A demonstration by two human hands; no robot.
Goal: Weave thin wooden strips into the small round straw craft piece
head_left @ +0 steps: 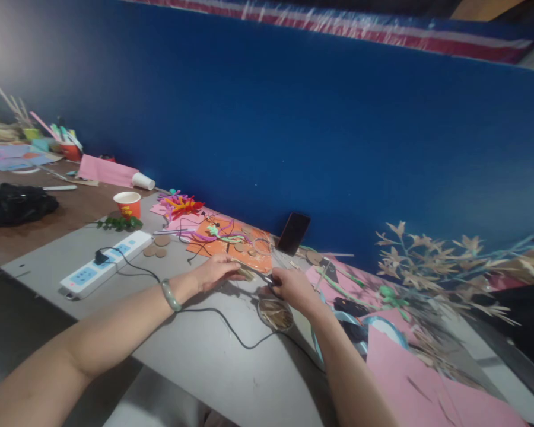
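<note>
My left hand (219,271), with a bangle on its wrist, pinches a small pale straw-like piece (248,273) over the table. My right hand (293,287) is closed around the dark handles of what look like scissors (267,277). Their blades point left toward the straw-like piece; whether they touch it I cannot tell. Just below the right hand lies a round dish (276,314) with brownish dried bits in it. Orange paper (231,252) with thin wires and a clear ring-shaped item lies behind both hands.
A white power strip (107,264) with a black cable lies left, near a red paper cup (128,205) and wooden discs (161,240). A phone (293,233) leans on the blue wall. Dried branches (422,255) and pink paper (409,379) are on the right.
</note>
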